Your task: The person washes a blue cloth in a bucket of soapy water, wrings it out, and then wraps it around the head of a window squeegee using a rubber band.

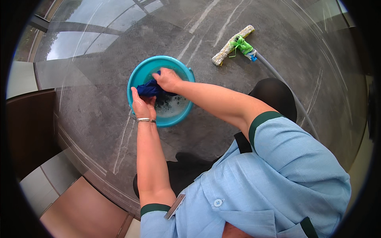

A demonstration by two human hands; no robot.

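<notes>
A dark blue cloth (148, 88) is bunched between my hands over a turquoise plastic bucket (162, 122). My left hand (143, 104) holds the cloth's left end from below, with the thumb raised along the bucket's left side. From above, my right hand (168, 79) grips the other end near the bucket's far side; its fingertips are slightly blurred. Soapy water (174, 108) with whitish foam and dark gaps fills the bucket below. Part of the cloth's lower edge hangs close to the water, and whether it dips in I cannot tell.
A window-washer head with a pale fleece sleeve (233, 44) lies on the grey floor (208, 119), green ties around its joint. Its grey pole (275, 73) runs past my right knee (273, 98). Dark brown panels (32, 131) stand at the left.
</notes>
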